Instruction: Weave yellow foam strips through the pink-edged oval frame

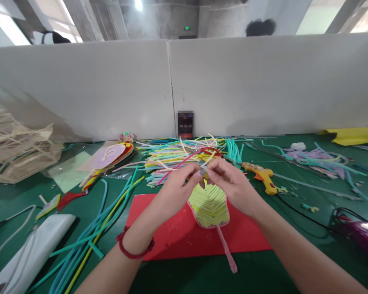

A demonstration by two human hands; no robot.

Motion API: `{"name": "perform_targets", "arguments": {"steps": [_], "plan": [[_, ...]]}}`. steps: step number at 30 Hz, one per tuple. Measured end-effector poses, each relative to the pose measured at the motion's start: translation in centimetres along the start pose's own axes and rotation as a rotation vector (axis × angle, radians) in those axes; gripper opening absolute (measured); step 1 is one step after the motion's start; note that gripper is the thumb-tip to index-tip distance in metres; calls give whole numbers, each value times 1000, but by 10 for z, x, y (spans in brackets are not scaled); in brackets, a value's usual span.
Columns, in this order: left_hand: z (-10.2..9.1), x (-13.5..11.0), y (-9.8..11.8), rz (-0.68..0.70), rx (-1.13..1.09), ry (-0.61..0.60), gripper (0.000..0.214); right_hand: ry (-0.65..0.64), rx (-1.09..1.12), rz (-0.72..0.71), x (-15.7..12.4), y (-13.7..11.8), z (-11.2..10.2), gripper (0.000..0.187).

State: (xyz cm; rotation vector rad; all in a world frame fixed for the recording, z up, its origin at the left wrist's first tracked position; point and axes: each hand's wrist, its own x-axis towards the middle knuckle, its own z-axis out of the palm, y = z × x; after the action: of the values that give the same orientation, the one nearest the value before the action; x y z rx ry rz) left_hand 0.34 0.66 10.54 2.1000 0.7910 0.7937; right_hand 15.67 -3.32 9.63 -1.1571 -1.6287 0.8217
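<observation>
My left hand (187,179) and my right hand (228,179) meet in the middle of the view, with fingertips pinched together. Between them is a small yellowish piece (205,174), mostly covered by the fingers, so its exact kind is unclear. Just below lies a leaf-shaped craft piece (209,207) made of slanting yellow-green fuzzy strips. It has a pink edge and a pink fuzzy stem (227,250) pointing toward me. A red sheet (168,234) lies under it. My left wrist wears a dark red braided bracelet.
Behind my hands is a heap of coloured pipe cleaners (162,157). A yellow hot glue gun (265,179) lies to the right, its black cord trailing toward me. Long teal and yellow pipe cleaners (102,222) and a white power strip (33,249) are at left. A pale partition (110,90) stands behind.
</observation>
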Motion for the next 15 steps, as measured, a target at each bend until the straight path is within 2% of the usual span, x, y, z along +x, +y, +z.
{"name": "perform_targets", "arguments": {"steps": [5,9,15], "plan": [[-3,-1,0,-11,66,-10,16,-17,-55,23,1,-3,-4,14],[-5,-1,-4,12,115,-17,17,-130,-77,29,2,-4,-11,17],[-5,-2,-6,79,125,87,11,-303,-53,67,3,-1,-18,21]]}}
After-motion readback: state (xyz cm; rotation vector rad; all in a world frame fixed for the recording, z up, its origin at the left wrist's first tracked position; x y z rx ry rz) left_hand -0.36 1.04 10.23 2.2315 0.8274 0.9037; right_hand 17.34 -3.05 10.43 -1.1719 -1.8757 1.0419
